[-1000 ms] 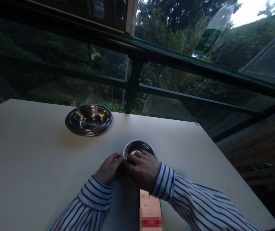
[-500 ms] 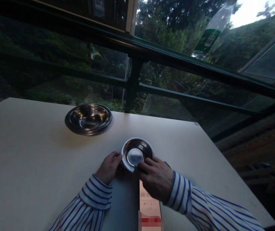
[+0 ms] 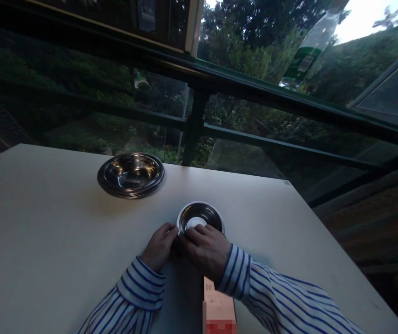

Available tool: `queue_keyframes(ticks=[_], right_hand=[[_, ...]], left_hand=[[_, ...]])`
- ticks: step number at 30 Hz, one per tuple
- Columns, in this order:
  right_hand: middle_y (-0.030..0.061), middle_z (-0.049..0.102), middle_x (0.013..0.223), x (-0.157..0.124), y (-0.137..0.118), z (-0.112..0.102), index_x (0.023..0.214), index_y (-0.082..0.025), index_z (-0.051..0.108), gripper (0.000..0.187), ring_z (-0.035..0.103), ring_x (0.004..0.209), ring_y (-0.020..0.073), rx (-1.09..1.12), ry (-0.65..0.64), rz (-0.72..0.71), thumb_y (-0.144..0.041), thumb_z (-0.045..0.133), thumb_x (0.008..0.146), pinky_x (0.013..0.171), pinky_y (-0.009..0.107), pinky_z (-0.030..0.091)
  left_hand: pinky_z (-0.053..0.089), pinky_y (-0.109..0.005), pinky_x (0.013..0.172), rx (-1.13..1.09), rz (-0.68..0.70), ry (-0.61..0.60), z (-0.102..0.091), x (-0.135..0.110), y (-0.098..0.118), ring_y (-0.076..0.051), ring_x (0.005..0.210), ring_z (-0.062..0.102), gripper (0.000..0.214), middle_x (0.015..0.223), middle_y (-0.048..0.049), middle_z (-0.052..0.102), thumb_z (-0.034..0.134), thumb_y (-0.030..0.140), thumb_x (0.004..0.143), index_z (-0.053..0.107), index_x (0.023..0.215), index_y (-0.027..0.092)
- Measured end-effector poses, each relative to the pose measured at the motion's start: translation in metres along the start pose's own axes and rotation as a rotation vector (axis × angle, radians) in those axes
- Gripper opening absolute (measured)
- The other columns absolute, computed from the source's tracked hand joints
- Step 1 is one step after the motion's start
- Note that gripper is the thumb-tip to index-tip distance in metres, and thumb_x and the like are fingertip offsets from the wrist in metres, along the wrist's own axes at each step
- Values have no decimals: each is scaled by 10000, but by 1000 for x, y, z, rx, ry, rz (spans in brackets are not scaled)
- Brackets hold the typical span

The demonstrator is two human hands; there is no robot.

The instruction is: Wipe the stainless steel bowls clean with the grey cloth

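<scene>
A small steel bowl (image 3: 201, 215) stands on the white table (image 3: 45, 241) just in front of me. My left hand (image 3: 159, 247) is curled at the bowl's near-left rim, thumb and fingers pinching it. My right hand (image 3: 207, 249) lies over the near rim, fingers closed on the edge next to the left hand. Both wrists wear blue-striped white sleeves. What lies under the bowl's near side is hidden by my hands.
A stack of wider steel bowls (image 3: 131, 174) sits further back on the left. A phone (image 3: 218, 304) with a lit screen lies under my right wrist. A dark railing (image 3: 199, 125) and glass run behind the table; the table's right edge (image 3: 338, 250) drops off.
My right hand, which had shifted to the bowl's right side, is back over the near rim beside the left hand. The tilted bowl sits flatter again.
</scene>
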State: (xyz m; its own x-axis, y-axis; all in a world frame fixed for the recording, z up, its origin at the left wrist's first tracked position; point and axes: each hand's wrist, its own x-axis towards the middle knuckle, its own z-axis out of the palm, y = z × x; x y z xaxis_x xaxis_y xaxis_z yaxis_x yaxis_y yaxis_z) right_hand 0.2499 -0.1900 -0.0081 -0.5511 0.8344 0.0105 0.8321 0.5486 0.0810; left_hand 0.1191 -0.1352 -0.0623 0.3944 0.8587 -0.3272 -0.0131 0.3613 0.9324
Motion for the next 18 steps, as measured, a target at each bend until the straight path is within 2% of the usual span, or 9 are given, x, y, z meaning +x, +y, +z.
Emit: queue_keyframes(ticks=[8,15,18], right_hand=[[78,548,935,10,7,7,1069,-153,490,242,453,779,184,56,19,41,-243,397,864,626,309,357],[71,555,975,22,14,7,1082,-189,498,254,472,836,184,86,4,62,-285,410,863,647,291,363],[65,554,977,26,18,6,1092,-203,492,267,477,826,187,71,-5,83,-293,428,848,633,295,357]], left_hand=[[412,-300,730,125,168,17,-3,-1,6,-183,713,540,138,640,-12,581,451,273,651,549,600,190],[436,-317,710,39,165,-30,-9,8,-16,-192,759,550,148,708,-32,609,446,258,664,563,679,169],[438,-317,689,39,132,-17,-7,6,-13,-194,760,554,162,707,-25,606,440,267,652,564,695,172]])
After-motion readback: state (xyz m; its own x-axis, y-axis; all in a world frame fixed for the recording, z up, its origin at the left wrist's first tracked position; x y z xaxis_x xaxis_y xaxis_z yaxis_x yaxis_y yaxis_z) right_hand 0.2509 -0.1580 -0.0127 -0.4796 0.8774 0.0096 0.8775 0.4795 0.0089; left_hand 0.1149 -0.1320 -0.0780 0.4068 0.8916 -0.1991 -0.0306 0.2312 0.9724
